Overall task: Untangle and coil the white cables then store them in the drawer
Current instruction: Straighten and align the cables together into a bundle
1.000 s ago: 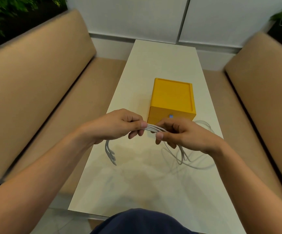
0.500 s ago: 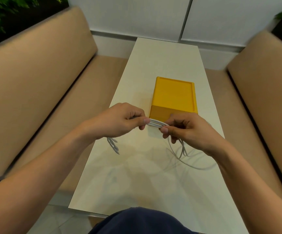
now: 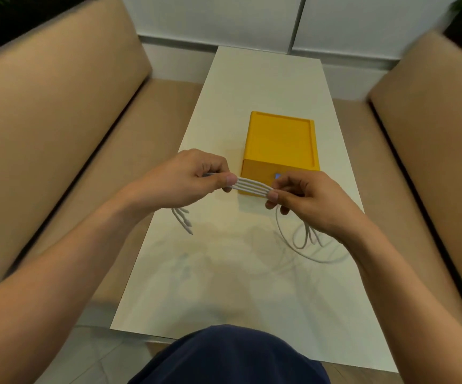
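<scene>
From the head view, your left hand and right hand each pinch the white cables — several strands stretched flat between them above the middle of the tabletop. Loose ends hang below your left hand; loops trail under your right, toward the right edge. The yellow drawer box sits just behind — its drawer closed.

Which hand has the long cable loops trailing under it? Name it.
The right hand: long loops of the white cables sag beneath it, whereas only short, straight ends hang below the left hand.
</scene>
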Demonstrator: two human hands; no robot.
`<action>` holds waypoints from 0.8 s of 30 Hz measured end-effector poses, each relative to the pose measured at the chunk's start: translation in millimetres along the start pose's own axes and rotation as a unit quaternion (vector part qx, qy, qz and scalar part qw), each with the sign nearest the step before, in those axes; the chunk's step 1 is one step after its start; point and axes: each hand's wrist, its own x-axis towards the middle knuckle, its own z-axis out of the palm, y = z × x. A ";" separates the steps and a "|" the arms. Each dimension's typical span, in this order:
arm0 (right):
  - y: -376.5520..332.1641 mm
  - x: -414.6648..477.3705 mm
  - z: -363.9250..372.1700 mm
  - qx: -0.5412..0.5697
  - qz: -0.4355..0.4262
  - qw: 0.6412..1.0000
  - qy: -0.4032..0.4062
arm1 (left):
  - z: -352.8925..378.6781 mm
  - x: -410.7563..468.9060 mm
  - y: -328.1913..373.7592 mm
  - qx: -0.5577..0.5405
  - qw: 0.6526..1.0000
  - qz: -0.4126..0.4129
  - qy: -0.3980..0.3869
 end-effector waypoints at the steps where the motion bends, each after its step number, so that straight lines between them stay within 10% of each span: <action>1: -0.8 0.3 0.1 -0.010 -0.005 1.000 0.012 | -0.4 1.0 0.4 0.000 1.000 0.003 0.005; 24: -5.1 -6.5 0.2 -0.058 -0.052 0.992 0.098 | -5.9 4.5 -13.8 -0.078 0.992 0.073 -0.060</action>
